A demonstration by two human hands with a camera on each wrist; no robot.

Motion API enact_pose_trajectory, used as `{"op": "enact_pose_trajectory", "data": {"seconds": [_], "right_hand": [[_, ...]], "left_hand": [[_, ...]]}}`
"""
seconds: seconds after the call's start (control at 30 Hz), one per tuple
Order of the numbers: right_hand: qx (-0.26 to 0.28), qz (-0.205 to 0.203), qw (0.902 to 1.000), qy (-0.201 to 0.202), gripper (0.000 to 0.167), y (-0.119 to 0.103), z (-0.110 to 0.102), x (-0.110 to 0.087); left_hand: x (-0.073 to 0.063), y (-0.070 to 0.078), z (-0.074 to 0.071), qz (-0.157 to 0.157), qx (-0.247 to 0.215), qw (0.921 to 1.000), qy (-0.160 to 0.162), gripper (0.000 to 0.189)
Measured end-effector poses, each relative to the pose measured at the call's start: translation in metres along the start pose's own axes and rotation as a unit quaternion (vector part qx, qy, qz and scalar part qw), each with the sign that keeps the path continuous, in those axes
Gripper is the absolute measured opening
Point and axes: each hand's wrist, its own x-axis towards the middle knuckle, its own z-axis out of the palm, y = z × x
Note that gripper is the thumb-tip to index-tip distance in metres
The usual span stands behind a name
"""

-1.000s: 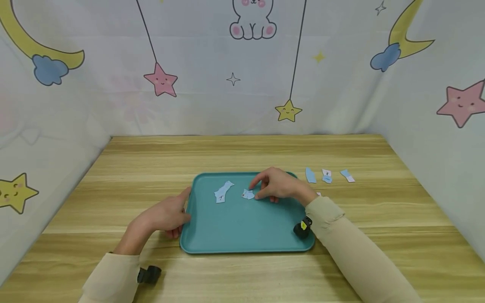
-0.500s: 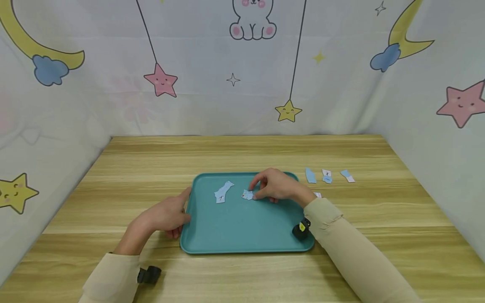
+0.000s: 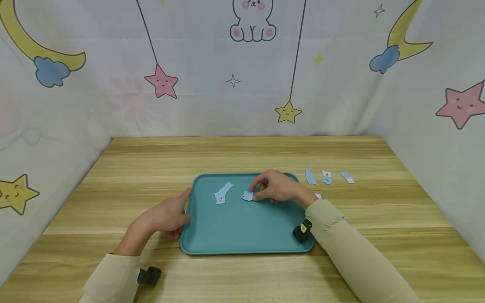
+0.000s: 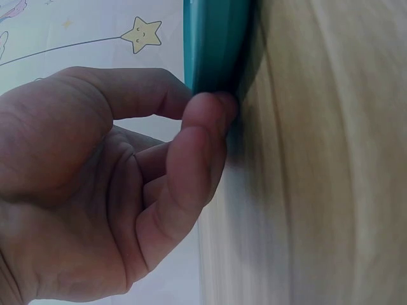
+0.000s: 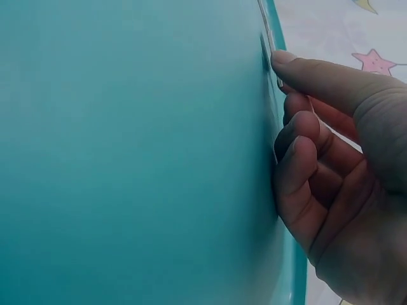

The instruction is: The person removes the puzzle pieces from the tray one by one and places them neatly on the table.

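A teal tray (image 3: 242,229) lies on the wooden table. My left hand (image 3: 166,214) grips its left rim; in the left wrist view the thumb is at the edge and the other fingers are curled against its underside. Over the tray, my right hand (image 3: 278,187) pinches a small light-blue puzzle piece (image 3: 247,195) between thumb and forefinger, down at the tray surface. Seen from the right wrist, the thumb tip touches the thin edge of the piece (image 5: 273,47). To the left on the tray lies a strip of joined light-blue pieces (image 3: 223,193) with a small dark print.
Right of the tray lie a plain blue piece (image 3: 310,176), a white-and-blue piece (image 3: 326,177) and another blue-and-white piece (image 3: 347,176). One more piece (image 3: 318,196) shows partly behind the right wrist. A patterned cloth (image 3: 204,109) encloses the table's back and sides.
The right thumb has closed in slightly leftward against the small piece, which has shifted a little. My left hand and the tray have stayed put.
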Motion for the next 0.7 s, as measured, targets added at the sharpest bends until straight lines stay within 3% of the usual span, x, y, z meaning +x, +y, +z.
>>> {"op": "enact_pose_trajectory", "data": {"seconds": [0.7], "right_hand": [[0.002, -0.011, 0.9999, 0.0, 0.015, -0.0034, -0.0065, -0.0095]], "left_hand": [[0.0011, -0.0018, 0.0, 0.007, -0.003, 1.0, -0.002, 0.088]]}}
